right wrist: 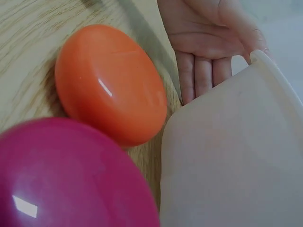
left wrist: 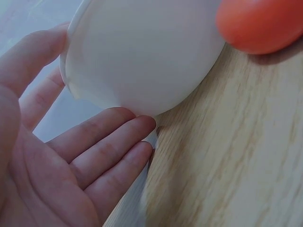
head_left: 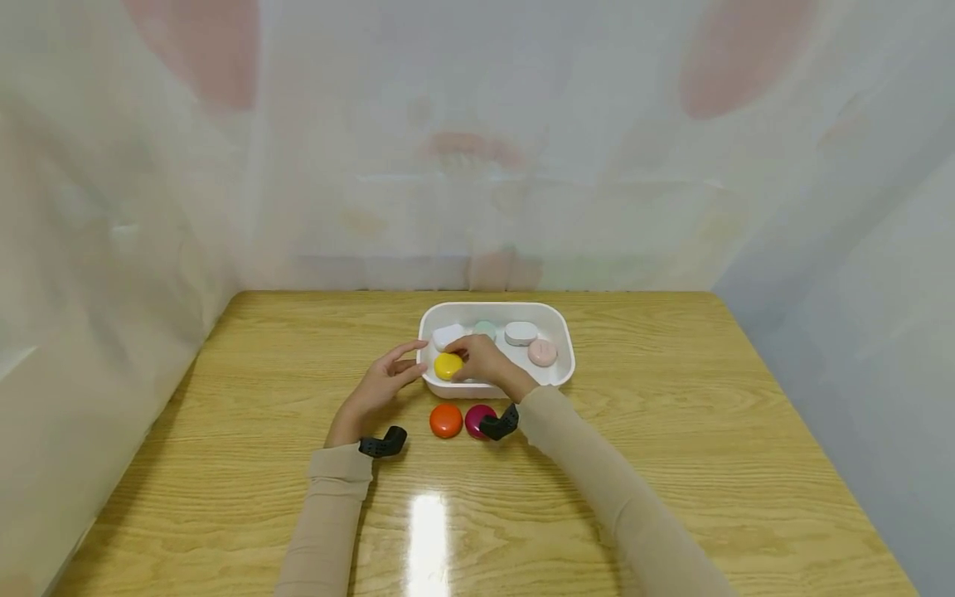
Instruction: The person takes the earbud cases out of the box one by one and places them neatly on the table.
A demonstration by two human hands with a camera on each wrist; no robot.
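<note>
A white plastic tub stands at the far middle of the table. Over its left half, my right hand pinches a glossy yellow round disc between thumb and fingers, inside the rim. My left hand is at the tub's left side; in the left wrist view its nearly straight fingers touch the outer wall, with the thumb up at the rim. Also in the tub lie a white piece, a pale green round one, a white oval one and a pink round one.
In front of the tub, an orange disc and a magenta disc lie side by side on the wooden table. A black wrist mount partly covers the magenta one. Pale curtains hang behind and beside the table.
</note>
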